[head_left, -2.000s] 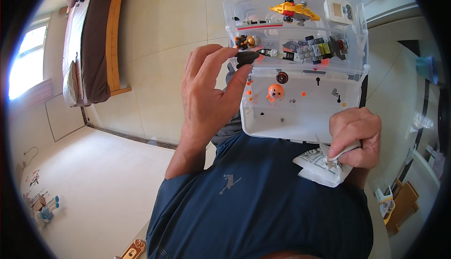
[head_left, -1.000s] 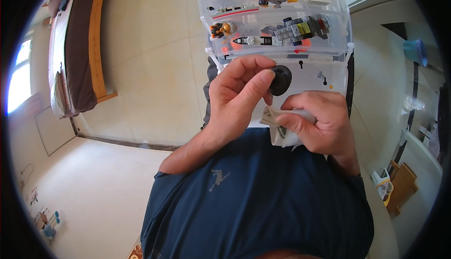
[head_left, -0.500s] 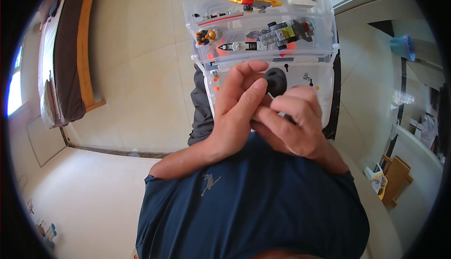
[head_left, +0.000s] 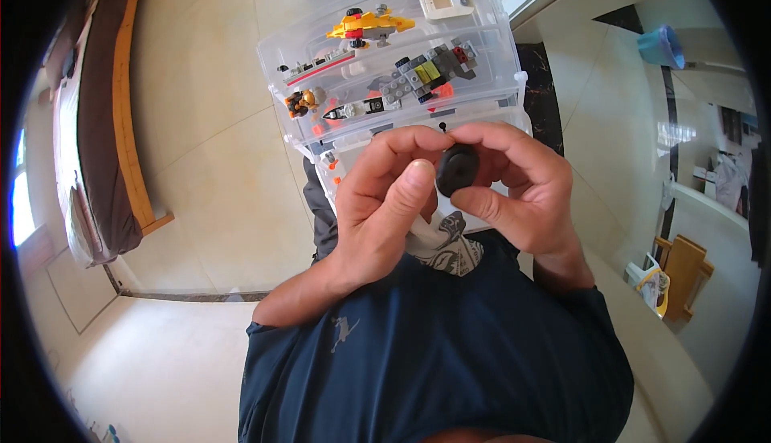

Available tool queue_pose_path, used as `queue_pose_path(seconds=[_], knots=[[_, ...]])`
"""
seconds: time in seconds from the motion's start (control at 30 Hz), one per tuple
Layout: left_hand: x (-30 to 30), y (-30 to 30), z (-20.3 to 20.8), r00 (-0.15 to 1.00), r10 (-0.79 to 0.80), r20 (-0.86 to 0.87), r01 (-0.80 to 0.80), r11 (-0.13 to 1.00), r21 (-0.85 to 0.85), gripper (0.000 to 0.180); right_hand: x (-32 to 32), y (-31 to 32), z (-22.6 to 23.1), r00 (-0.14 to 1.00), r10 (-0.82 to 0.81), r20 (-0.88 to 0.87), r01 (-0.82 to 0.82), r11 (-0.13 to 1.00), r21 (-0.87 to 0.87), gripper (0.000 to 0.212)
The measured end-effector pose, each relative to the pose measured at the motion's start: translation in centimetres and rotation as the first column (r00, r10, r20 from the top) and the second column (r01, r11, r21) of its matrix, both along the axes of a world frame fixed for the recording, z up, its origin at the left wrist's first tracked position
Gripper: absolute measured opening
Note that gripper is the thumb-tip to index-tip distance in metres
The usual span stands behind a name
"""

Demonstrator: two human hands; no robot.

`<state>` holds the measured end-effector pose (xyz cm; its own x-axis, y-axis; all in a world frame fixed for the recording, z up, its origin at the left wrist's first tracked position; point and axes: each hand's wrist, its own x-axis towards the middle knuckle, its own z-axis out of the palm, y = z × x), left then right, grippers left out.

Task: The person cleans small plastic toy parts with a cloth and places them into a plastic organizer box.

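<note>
In front of my chest I hold a round black toy wheel (head_left: 458, 171) between both hands. My right hand (head_left: 522, 182) pinches it, thumb at the lower edge and fingers at the top and behind. My left hand (head_left: 377, 202) curls round its left side, with the index fingertip at the top edge and the thumb close to the near side. The fingers partly hide the wheel's back. Beyond my hands, a clear plastic box lid (head_left: 277, 61) bears several brick-built models, among them a yellow vehicle (head_left: 371, 25) and a grey wheeled one (head_left: 426, 73).
Also on the lid are a white device (head_left: 446, 0), a slim black-and-white boat (head_left: 353, 109), a red-edged piece (head_left: 320, 68) and an orange-and-black figure (head_left: 303, 102). Small orange pieces (head_left: 334, 168) lie in the nearer white tray. A blue bin (head_left: 661, 47) stands to the right.
My right hand has risen from low beside the left and now grips the wheel's right side. The view has shifted, so the lid appears further left.
</note>
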<state>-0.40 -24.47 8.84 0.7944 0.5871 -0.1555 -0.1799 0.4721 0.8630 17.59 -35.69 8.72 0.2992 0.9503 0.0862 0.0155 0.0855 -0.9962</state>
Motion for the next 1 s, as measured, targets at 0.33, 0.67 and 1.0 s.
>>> queue_pose_path(seconds=[0.33,0.67,1.0], knots=[[0.6,1.5,-0.5,0.937,0.193,-0.290,0.153,0.521,0.840,0.040,6.0,0.0,-2.0,0.856,-0.436,-0.277,0.472,0.878,0.075,0.047],[7.6,3.8,-1.3,0.921,0.047,-0.387,0.371,0.198,0.907,0.034,9.4,3.3,-4.4,0.960,-0.277,-0.045,0.279,0.927,0.249,0.046],[13.1,2.9,-2.8,0.938,0.084,-0.337,0.327,0.116,0.938,0.016,14.2,3.4,-6.6,0.918,-0.391,-0.065,0.396,0.905,0.153,0.042]])
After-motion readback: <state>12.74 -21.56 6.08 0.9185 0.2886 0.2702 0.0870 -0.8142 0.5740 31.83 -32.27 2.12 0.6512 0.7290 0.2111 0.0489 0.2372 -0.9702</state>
